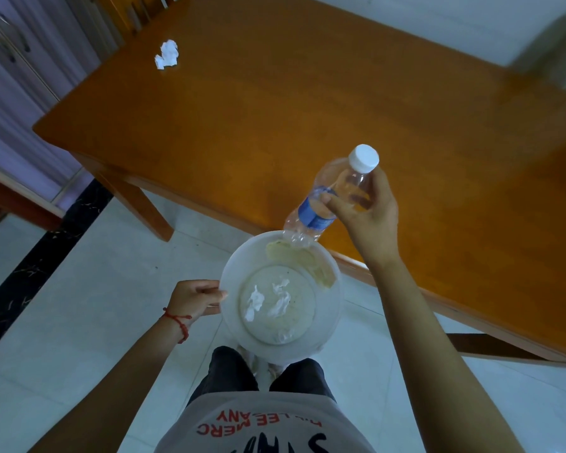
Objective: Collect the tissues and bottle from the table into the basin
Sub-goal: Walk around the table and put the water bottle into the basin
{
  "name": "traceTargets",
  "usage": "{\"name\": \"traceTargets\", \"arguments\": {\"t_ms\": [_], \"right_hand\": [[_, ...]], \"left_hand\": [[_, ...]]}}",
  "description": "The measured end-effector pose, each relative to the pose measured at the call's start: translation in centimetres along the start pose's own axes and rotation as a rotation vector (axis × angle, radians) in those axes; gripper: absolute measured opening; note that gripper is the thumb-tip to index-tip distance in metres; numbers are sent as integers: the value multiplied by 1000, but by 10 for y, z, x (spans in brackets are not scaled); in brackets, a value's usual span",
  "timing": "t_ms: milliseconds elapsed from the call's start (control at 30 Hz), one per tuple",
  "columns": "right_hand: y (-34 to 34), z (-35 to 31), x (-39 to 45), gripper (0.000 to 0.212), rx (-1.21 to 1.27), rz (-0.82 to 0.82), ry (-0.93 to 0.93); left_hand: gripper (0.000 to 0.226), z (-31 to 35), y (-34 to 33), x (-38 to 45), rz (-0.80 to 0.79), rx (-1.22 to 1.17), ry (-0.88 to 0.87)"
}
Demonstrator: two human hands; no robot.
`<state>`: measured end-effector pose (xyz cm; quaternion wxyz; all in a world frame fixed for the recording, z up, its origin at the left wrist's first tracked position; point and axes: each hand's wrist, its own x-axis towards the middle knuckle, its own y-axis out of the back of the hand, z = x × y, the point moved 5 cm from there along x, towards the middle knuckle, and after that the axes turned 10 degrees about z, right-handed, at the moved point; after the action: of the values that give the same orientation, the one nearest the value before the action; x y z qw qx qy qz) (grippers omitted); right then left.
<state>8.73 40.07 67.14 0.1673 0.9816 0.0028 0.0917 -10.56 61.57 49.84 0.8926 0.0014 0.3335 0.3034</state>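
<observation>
My right hand grips a clear plastic bottle with a white cap and a blue label. The bottle is tilted, and its bottom end hangs just over the far rim of the white basin. My left hand holds the basin by its left rim, out in front of my legs and above the floor. Crumpled white tissues lie on the basin's bottom. Another crumpled white tissue lies on the orange wooden table, far off near its left corner.
The table's near edge runs diagonally just behind the basin, with a table leg at the left. White tiled floor lies below. A wooden chair stands at the table's far left end, by purple cabinet doors.
</observation>
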Motion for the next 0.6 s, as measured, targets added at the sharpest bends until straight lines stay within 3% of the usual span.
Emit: {"name": "traceTargets", "arguments": {"t_ms": [267, 600], "right_hand": [[-27, 56, -63, 59, -100, -354, -150], [-38, 117, -98, 72, -328, -547, -182]], "left_hand": [[17, -5, 1, -7, 17, -14, 6], [17, -21, 7, -21, 76, -67, 49]]}}
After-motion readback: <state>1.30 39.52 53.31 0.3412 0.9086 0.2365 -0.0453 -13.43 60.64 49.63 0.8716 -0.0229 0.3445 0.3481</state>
